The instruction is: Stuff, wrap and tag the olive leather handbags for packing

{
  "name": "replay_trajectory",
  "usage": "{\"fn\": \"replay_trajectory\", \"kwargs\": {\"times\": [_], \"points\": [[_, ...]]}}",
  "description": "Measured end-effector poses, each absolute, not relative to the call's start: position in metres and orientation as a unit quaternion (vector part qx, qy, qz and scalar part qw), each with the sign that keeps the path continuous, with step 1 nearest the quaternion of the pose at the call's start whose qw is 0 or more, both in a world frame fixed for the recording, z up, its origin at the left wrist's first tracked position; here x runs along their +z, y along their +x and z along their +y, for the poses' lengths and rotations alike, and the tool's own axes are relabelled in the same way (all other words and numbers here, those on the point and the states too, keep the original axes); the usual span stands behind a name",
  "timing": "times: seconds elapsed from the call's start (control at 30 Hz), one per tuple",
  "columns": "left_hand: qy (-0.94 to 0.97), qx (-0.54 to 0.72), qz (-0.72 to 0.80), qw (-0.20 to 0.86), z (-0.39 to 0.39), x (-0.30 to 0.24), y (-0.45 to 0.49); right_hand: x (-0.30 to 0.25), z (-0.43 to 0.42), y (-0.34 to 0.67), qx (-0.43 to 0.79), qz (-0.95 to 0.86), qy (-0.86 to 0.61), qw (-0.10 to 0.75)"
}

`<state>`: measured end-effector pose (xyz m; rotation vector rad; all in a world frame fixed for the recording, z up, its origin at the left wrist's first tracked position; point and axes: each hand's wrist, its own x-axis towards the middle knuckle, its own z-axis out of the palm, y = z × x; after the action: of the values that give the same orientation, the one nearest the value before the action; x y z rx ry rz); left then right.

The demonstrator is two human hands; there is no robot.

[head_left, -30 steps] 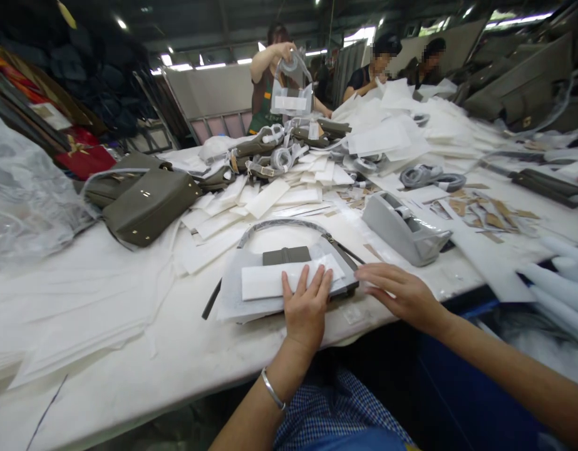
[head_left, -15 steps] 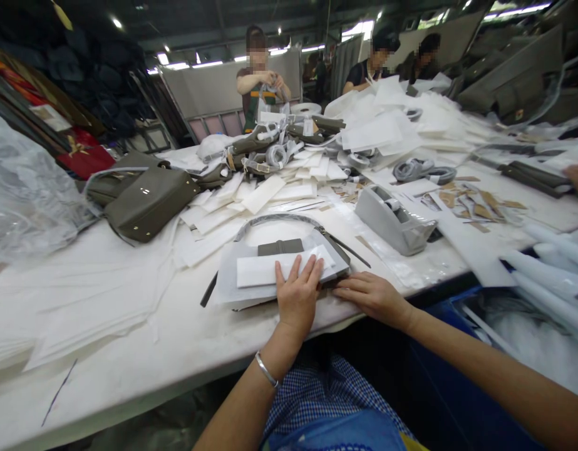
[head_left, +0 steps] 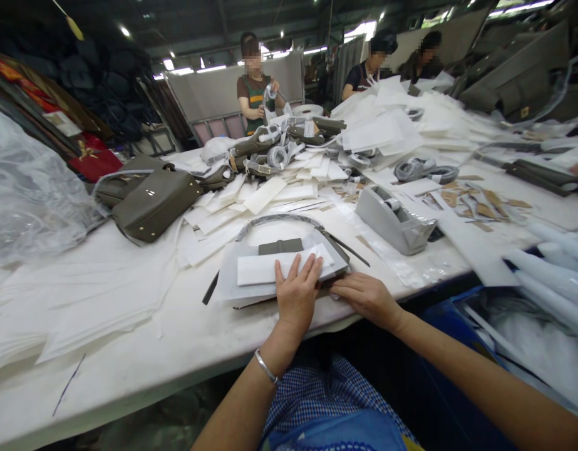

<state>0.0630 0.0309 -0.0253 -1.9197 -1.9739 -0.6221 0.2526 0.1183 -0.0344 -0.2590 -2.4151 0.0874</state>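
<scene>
Head view: tape dispenser (head_left: 387, 224) near handbag (head_left: 280, 246)

In the last sec my R hand (head_left: 369, 300) has moved from abt 3 o'clock to abt 4 on the bag (head_left: 280, 246), fingers closer together at its near edge. Twd 11–12, co-worker (head_left: 251, 94) has lowered the clear-wrapped piece (head_left: 268, 113) they'd held up high.

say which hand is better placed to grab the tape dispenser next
Probably the right hand: it is closer to the tape dispenser, while the left hand lies on the white strip over the bag.
</scene>
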Motion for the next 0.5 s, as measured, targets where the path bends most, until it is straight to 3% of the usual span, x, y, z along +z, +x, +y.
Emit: {"fn": "replay_trajectory", "kwargs": {"times": [0.5], "points": [[-0.669,-0.222,-0.69,0.162,0.032,-0.027,0.065,-0.025,0.054,0.269,0.053,-0.929,-0.102,0.353]]}}
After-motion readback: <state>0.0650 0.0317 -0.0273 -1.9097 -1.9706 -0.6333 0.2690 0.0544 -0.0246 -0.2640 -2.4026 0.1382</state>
